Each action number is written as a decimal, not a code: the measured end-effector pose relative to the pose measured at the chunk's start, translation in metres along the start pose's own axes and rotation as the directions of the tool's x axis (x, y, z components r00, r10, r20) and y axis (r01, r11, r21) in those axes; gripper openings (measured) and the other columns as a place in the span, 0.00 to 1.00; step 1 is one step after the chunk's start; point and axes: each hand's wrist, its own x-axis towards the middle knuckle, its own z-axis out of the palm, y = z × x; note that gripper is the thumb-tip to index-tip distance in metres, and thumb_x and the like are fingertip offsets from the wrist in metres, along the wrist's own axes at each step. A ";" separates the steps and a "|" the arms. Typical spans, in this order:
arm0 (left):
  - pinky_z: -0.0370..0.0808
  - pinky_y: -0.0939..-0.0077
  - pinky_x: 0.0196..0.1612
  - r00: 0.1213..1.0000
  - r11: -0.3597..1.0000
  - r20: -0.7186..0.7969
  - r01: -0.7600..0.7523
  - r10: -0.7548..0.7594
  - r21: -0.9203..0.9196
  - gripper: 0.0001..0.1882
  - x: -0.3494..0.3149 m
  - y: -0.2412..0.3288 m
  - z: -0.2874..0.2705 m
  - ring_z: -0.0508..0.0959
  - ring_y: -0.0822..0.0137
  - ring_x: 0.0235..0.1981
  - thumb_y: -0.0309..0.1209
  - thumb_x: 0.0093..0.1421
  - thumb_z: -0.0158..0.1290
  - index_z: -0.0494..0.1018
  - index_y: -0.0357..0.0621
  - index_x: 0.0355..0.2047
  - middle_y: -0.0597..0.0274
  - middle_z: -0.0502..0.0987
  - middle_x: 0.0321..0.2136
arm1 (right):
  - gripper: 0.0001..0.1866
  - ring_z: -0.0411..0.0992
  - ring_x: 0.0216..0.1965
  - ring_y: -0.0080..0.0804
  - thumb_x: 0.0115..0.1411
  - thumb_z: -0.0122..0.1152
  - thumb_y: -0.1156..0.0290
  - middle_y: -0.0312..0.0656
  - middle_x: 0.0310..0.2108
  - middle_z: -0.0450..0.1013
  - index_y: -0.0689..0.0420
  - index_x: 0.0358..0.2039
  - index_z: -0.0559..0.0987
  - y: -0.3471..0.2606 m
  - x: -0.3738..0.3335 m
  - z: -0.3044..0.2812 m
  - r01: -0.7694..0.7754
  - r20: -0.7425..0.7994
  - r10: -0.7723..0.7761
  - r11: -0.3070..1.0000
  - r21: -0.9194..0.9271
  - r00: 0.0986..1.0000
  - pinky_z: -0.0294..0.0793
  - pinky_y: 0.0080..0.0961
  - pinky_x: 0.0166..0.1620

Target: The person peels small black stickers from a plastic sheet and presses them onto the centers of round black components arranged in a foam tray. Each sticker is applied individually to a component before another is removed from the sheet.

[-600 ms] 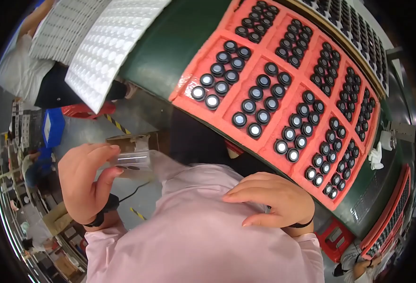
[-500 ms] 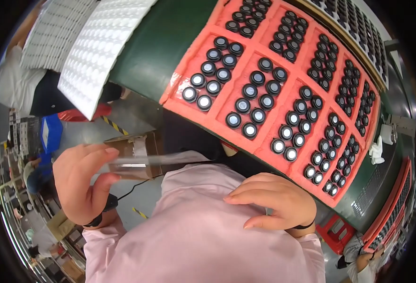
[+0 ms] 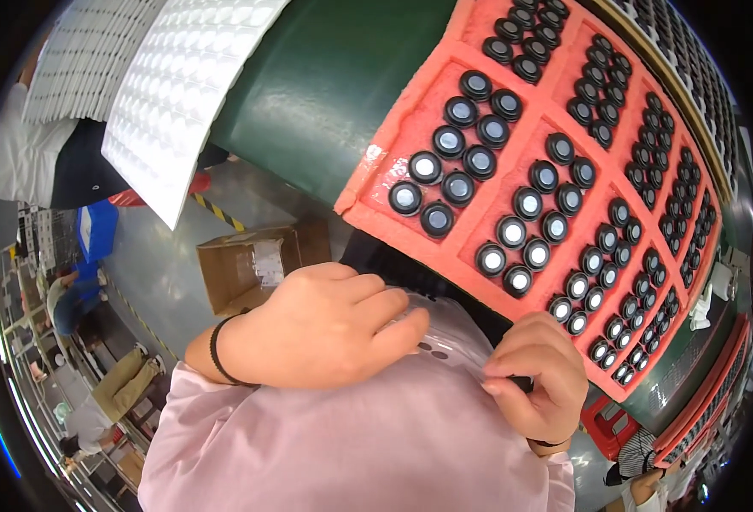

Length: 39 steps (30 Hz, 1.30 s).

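My left hand (image 3: 329, 324) is in front of my shirt, back upward, its fingers curled down. A clear plastic strip with dark round spots (image 3: 434, 348) shows beside its fingertips; the grip itself is mostly hidden by the hand. To its right, my right hand (image 3: 543, 380) pinches a small black piece (image 3: 522, 383) between thumb and fingers, and most of that piece is covered. Just beyond both hands lies a pinkish-red foam tray (image 3: 406, 235) with compartments. Black round parts with pale, shiny centres (image 3: 458, 187) stand in rows in the compartments.
The tray rests on a green belt surface (image 3: 325, 102). White dimpled trays (image 3: 176, 102) stand at the far left. An open cardboard box (image 3: 223, 273) is on the floor below. More filled trays (image 3: 705, 401) lie at right; other people are at both sides.
My left hand has swung right with the clear strip, toward my right hand. The right hand, earlier open against my shirt, now pinches a black piece. The tray appears farther right in view.
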 end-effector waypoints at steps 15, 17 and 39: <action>0.73 0.72 0.24 0.973 0.989 -0.196 0.104 -0.122 -0.102 0.19 -0.008 -0.023 0.019 0.77 0.64 0.27 0.39 0.51 0.67 0.79 0.42 0.40 0.62 0.78 0.32 | 0.18 0.73 0.36 0.43 0.47 0.77 0.72 0.42 0.37 0.76 0.58 0.39 0.81 0.001 0.041 0.035 -0.007 -0.027 -0.006 0.891 -0.454 1.000 0.71 0.36 0.38; 0.73 0.72 0.24 0.968 0.989 -0.218 0.099 -0.121 -0.109 0.19 -0.009 -0.025 0.022 0.77 0.64 0.27 0.39 0.51 0.67 0.80 0.42 0.39 0.62 0.77 0.32 | 0.18 0.73 0.37 0.43 0.47 0.77 0.72 0.42 0.37 0.76 0.58 0.39 0.81 0.002 0.042 0.035 -0.013 -0.026 0.001 0.885 -0.465 1.000 0.71 0.37 0.39; 0.72 0.75 0.23 0.969 1.000 -0.246 0.029 -0.029 -0.001 0.17 0.002 -0.027 0.025 0.77 0.68 0.28 0.39 0.55 0.65 0.81 0.40 0.38 0.65 0.75 0.28 | 0.13 0.73 0.38 0.44 0.45 0.72 0.80 0.38 0.34 0.77 0.55 0.31 0.78 -0.007 0.070 0.032 -0.016 0.002 0.020 0.854 -0.520 1.000 0.68 0.39 0.44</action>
